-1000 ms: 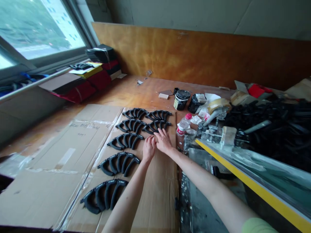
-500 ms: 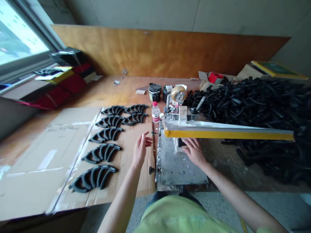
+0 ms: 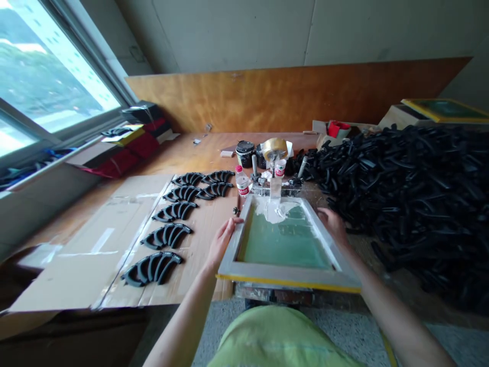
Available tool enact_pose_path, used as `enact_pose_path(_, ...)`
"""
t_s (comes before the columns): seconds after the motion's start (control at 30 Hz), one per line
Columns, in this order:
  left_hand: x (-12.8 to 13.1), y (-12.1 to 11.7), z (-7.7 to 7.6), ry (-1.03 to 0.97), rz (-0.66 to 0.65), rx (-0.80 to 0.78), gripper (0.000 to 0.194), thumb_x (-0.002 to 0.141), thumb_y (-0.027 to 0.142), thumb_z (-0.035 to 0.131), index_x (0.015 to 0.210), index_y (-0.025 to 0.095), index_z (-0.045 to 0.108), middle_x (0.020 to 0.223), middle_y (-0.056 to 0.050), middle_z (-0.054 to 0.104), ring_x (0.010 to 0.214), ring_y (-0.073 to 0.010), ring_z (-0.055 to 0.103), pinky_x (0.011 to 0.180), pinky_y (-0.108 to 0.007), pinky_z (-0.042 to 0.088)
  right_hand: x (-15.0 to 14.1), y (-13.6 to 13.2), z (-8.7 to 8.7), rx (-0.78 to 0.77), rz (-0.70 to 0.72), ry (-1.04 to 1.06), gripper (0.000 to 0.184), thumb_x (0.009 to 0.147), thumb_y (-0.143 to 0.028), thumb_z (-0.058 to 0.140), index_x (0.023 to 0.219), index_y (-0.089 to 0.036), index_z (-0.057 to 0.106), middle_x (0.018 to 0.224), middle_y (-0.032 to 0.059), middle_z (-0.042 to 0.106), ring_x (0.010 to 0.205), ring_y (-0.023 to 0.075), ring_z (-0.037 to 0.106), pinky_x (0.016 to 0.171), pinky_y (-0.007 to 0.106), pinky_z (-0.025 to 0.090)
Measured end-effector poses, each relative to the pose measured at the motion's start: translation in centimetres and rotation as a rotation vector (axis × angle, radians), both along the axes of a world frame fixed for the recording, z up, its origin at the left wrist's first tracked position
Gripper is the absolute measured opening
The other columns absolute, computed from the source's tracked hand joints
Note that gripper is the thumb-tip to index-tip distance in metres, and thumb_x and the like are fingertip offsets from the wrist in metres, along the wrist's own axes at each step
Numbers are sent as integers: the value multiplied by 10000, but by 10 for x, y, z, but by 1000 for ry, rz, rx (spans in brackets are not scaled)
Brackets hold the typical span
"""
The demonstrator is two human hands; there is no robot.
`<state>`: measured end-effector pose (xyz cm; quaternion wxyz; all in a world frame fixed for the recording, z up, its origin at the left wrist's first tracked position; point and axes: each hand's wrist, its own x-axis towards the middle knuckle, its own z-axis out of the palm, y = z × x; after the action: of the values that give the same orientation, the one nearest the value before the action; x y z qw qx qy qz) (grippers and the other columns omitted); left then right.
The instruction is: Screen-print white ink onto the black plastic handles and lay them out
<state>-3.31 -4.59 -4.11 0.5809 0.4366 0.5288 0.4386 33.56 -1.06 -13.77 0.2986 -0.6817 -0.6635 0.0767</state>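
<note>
A screen printing frame [image 3: 233, 255] with a green mesh [image 3: 282, 244] lies lowered in front of me, a smear of white ink [image 3: 280, 210] at its far end. My left hand [image 3: 222, 238] holds the left side of the frame, fingertips at its edge. On the opposite side, my right hand [image 3: 332, 224] is at the frame's right edge, its fingers partly hidden. The metal clamp [image 3: 275, 189] grips the frame's far end. Beneath the screen, the base plate and the black piece I touched earlier are hidden.
Curved black parts [image 3: 166, 235] lie in fanned groups on cardboard [image 3: 72, 275] to the left. A heap of black pieces [image 3: 401, 193] fills the right. Behind stand a bottle [image 3: 242, 182], black tubs [image 3: 245, 153] and a tape roll [image 3: 275, 149]. Boxes [image 3: 130, 148] sit by the window.
The raised frame has come down flat over the base plate. My right hand has left the black piece and moved to the frame's right side; my left hand has come to its left side.
</note>
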Motion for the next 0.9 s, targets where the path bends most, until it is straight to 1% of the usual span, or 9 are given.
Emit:
enact_pose_path(0.07, -4, -10, -29, 19, -37, -110, 587, 732, 607, 628, 1139, 183, 614, 701, 14, 601, 535, -97, 503, 476, -194, 384, -2, 17, 17, 85, 6, 16, 369, 906, -299, 415, 1183, -163, 617, 1155, 140, 643, 1057, 257, 604, 946, 449, 471)
enact_pose_path(0.17, -3, -14, -77, 29, -28, -155, 780, 690, 565, 676, 1345, 199, 463, 701, 26, 598, 575, -117, 532, 510, -205, 410, -46, 45, 38, 221, 201, -59, 459, 834, -242, 566, 1286, -168, 537, 1352, 126, 507, 1217, 252, 494, 1032, 409, 419)
enact_pose_path(0.23, 0, -13, -103, 73, 0, -140, 821, 699, 554, 661, 1390, 190, 408, 713, 21, 602, 604, -128, 546, 544, -221, 431, -82, 61, 45, 218, 290, -172, 533, 788, -204, 634, 1303, -148, 509, 1350, 136, 489, 1236, 266, 455, 1030, 402, 411)
enact_pose_path(0.3, 2, -11, -118, 127, 17, -114, 770, 724, 552, 628, 1371, 183, 435, 737, 8, 613, 636, -139, 561, 573, -235, 444, -107, 72, 47, 120, 349, -276, 432, 775, -183, 653, 1198, -146, 572, 1205, 128, 574, 1144, 264, 502, 947, 378, 451)
enact_pose_path(0.43, 1, -10, -129, 219, 7, -85, 644, 770, 554, 569, 1303, 196, 517, 772, -14, 633, 674, -164, 585, 596, -262, 455, -114, 79, 42, -128, 410, -390, 99, 820, -214, 611, 905, -172, 638, 937, 92, 649, 941, 231, 568, 816, 317, 449)
enact_pose_path(0.57, -1, -12, -130, 278, 15, -64, 587, 789, 545, 559, 1266, 203, 558, 839, -42, 663, 753, -193, 614, 648, -288, 475, -108, 70, 34, -133, 240, -432, 153, 828, -146, 508, 918, -158, 631, 940, 123, 658, 895, 235, 574, 797, 317, 423)
enact_pose_path(0.63, 0, -13, -129, 282, 32, -63, 583, 790, 541, 566, 1266, 205, 562, 863, -48, 672, 779, -200, 621, 673, -296, 482, -113, 59, 29, -121, 246, -447, 199, 809, -103, 472, 922, -152, 628, 941, 131, 656, 879, 240, 568, 789, 327, 419)
enact_pose_path(0.77, 2, -14, -127, 275, 52, -74, 583, 793, 547, 565, 1266, 205, 567, 857, -45, 675, 762, -197, 619, 693, -307, 488, -120, 24, 32, -92, 537, -484, 219, 782, -56, 445, 877, -147, 620, 899, 116, 642, 866, 235, 548, 744, 319, 407)
enact_pose_path(0.9, 3, -14, -125, 284, 56, -75, 582, 795, 540, 569, 1268, 202, 568, 876, -48, 678, 784, -199, 622, 717, -312, 490, -106, 6, 50, -72, 825, -530, 199, 779, -44, 456, 837, -151, 613, 860, 83, 629, 832, 206, 543, 702, 293, 387)
